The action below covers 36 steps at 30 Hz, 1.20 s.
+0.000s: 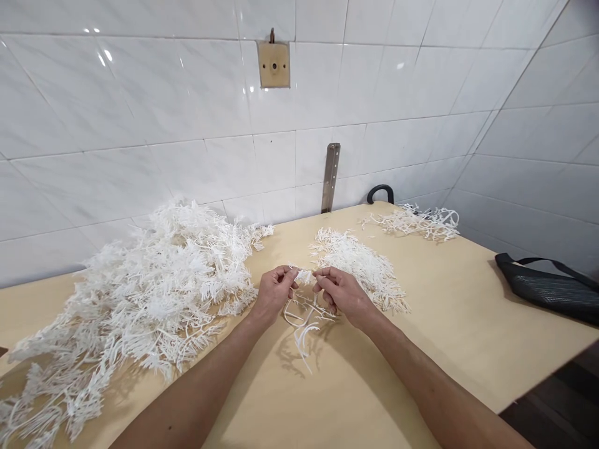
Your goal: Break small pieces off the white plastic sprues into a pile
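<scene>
Tabletop (458, 318): 1 | white piles (163, 293): 3 | left hand (272, 294), right hand (345, 294): fingers (288, 278) pinching perhaps one sprig (304, 276)

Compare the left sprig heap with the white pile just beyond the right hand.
The sprig heap is far larger and taller; the white pile is small and low. The sprig heap sprawls, stems straggling toward the camera; the white pile is more compact. Both are white and lie on the beige tabletop.

A small, bunched white sprig (304, 276) is spanning the gap between the left hand (276, 291) and the right hand (343, 295), being pinched at its two ends, while thin, curved, forking white strands (299, 342) are showing just below it, whether joined to it or loose being unclear.
</scene>
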Motion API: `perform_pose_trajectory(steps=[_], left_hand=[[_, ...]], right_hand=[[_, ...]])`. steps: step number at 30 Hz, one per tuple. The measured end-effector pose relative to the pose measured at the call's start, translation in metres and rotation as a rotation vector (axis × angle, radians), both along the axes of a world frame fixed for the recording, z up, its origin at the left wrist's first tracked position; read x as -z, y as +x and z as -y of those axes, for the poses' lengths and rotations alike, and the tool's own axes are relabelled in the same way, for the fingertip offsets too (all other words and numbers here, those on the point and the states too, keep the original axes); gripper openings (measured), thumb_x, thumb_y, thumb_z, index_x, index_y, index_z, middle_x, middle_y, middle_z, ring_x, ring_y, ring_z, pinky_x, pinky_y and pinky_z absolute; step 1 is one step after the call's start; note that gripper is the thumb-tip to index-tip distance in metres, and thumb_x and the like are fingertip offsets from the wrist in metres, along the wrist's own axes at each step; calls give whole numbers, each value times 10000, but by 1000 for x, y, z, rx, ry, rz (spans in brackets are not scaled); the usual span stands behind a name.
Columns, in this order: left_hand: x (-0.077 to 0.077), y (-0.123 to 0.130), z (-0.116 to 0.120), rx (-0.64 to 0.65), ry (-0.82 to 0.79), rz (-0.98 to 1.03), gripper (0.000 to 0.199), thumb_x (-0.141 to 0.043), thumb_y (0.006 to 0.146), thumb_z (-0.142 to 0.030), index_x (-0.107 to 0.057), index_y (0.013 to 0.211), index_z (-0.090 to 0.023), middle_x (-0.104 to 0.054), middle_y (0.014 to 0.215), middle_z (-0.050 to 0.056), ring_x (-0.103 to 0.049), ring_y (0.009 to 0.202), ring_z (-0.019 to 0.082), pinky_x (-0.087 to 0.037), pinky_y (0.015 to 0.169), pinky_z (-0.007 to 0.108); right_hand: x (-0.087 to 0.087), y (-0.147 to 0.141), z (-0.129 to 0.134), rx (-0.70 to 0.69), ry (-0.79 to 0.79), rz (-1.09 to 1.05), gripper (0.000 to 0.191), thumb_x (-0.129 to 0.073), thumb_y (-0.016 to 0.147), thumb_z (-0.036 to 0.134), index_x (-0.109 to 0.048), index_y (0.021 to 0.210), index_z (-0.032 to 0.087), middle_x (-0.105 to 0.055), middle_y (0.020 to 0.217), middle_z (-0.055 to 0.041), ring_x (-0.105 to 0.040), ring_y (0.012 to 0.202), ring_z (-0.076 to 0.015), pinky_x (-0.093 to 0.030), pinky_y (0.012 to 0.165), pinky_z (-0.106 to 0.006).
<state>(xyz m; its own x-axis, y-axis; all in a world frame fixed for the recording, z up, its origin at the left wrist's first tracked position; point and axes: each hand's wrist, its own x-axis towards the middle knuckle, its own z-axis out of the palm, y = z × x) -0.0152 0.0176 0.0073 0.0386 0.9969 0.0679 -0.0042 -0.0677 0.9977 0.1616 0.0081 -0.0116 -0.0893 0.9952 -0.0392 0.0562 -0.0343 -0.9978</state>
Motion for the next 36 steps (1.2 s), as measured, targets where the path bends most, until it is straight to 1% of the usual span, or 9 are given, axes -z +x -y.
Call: perform_pose_trajectory(steps=[5,8,10,13,16,19,22,27,36], left_hand=[[0,0,0,-16,17,-15,370,-668,756,-508,-593,638,-166,-484,435,-54,-371,387,61,-296,430,200],[0,0,-1,-39,1,-1,358,-673,748,-497,-607,647,-160,-530,485,-38,-394,406,60,-304,432,195],[0,0,-1,-43,-2,12,345,-689,732,-491,-622,668,-159,-566,532,-24,-422,426,65,-319,438,195],[1,-1,-2,-38,25,-5,337,-698,725,-484,-626,656,-162,-565,543,-22,-448,443,75,-343,449,199],[-2,-2,-2,-51,65,-51,339,-686,737,-482,-619,637,-165,-555,550,-23,-446,438,78,-344,441,206],[-7,-4,-1,-82,117,-104,313,-682,745,-459,-624,638,-171,-556,561,-21,-469,473,92,-358,458,210],[-13,-6,1,-91,151,-127,286,-672,756,-415,-617,613,-174,-541,536,-25,-500,521,107,-407,522,218],[-15,-7,0,8,89,-45,283,-663,773,-408,-629,644,-159,-640,595,23,-563,556,127,-468,586,250],[-11,-5,-1,73,-25,138,292,-722,717,-404,-633,618,-144,-612,579,29,-546,539,114,-449,536,232]], right_hand=[[-2,1,1,63,220,352,292,-578,843,445,-688,971,206,-613,644,10,-499,535,-124,-414,521,-254],[-6,0,3,35,309,424,282,-581,845,436,-701,927,195,-668,748,-17,-556,629,-150,-440,621,-283],[-8,-2,5,-4,328,414,263,-577,850,424,-701,894,197,-686,808,-23,-561,646,-152,-443,633,-285],[-11,-3,7,-60,287,388,248,-573,855,414,-688,803,201,-620,666,3,-500,554,-131,-406,541,-261],[-10,-2,8,-89,172,272,281,-587,851,468,-657,783,205,-512,540,33,-429,443,-109,-356,437,-240],[-8,0,8,-107,87,171,348,-594,844,543,-638,786,203,-478,494,44,-422,402,-105,-367,400,-233],[-7,2,7,-130,63,115,400,-580,853,579,-635,766,192,-475,488,42,-433,405,-101,-381,402,-227],[-5,2,5,-154,49,7,413,-582,863,584,-647,811,179,-515,512,29,-444,423,-100,-401,415,-231],[-6,2,6,-170,75,1,404,-619,842,583,-635,793,182,-503,531,36,-442,437,-93,-397,415,-221]])
